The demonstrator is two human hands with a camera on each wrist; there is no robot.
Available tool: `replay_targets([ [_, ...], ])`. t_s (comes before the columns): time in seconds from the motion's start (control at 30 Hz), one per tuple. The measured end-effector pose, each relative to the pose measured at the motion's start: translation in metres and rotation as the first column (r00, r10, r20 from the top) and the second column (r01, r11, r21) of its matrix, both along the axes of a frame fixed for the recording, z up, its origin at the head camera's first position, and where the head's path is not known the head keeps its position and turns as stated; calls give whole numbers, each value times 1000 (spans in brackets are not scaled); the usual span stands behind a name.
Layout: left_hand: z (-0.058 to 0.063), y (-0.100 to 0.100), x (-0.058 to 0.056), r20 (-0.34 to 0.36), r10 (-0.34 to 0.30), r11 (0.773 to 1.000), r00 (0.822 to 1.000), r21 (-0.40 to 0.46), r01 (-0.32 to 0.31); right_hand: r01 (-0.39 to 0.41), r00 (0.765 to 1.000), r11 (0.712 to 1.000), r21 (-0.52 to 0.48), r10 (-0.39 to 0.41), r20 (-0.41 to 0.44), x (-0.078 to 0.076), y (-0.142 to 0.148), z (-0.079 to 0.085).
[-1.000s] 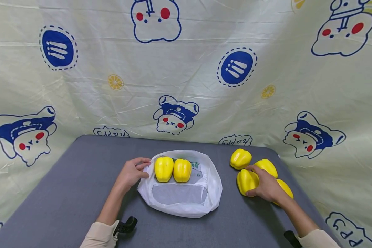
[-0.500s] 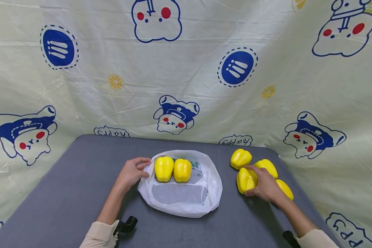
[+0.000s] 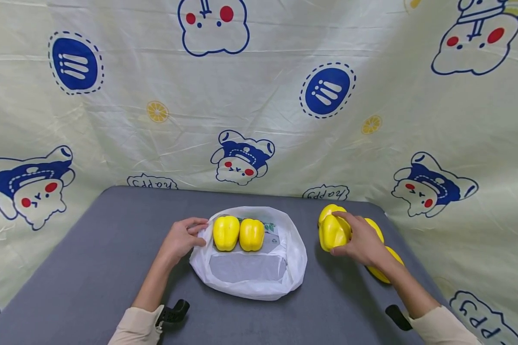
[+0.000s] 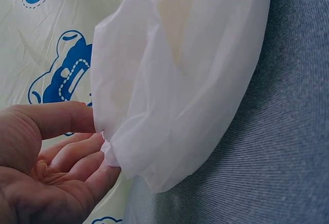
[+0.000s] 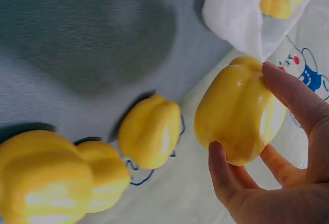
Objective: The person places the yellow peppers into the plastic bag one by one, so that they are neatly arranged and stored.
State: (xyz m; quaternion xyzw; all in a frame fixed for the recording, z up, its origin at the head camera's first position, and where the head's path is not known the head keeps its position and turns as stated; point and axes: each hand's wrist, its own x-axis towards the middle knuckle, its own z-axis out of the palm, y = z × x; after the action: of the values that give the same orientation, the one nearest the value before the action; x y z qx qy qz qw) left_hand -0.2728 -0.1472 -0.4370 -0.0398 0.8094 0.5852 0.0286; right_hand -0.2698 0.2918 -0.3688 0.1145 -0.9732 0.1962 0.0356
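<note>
My right hand (image 3: 364, 242) grips a yellow bell pepper (image 3: 333, 234) between thumb and fingers; the right wrist view shows this pepper (image 5: 237, 113) raised off the table. A white plastic bag (image 3: 250, 290) lies with its mouth wide at the middle of the table. Inside it, two yellow bell peppers sit side by side, a left one (image 3: 226, 234) and a right one (image 3: 252, 235). At the bag's left rim, my left hand (image 3: 181, 240) pinches the plastic; the left wrist view shows a small fold of the bag (image 4: 109, 149) at the fingertips.
On the right of the grey table (image 3: 90, 268) are three more yellow bell peppers: one behind the held pepper (image 3: 330, 209), two partly hidden by my right hand, including the nearest one (image 3: 395, 255). A printed curtain (image 3: 276, 96) hangs behind the table.
My right hand has lifted the bell pepper off the table and moved it up and slightly left, overlapping the rear pepper in the head view. My left hand stays at the bag's rim.
</note>
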Motion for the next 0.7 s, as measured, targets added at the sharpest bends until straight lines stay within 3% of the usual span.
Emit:
replay_targets([
  [0.27, 0, -1, 1, -3, 1, 1000, 1000, 2, -1, -28, 999, 999, -35, 27, -40, -3, -27, 12],
  [0.7, 3, 0, 2, 5, -7, 1000, 1000, 9, 7, -104, 995, 991, -79, 103, -19, -8, -69, 20],
])
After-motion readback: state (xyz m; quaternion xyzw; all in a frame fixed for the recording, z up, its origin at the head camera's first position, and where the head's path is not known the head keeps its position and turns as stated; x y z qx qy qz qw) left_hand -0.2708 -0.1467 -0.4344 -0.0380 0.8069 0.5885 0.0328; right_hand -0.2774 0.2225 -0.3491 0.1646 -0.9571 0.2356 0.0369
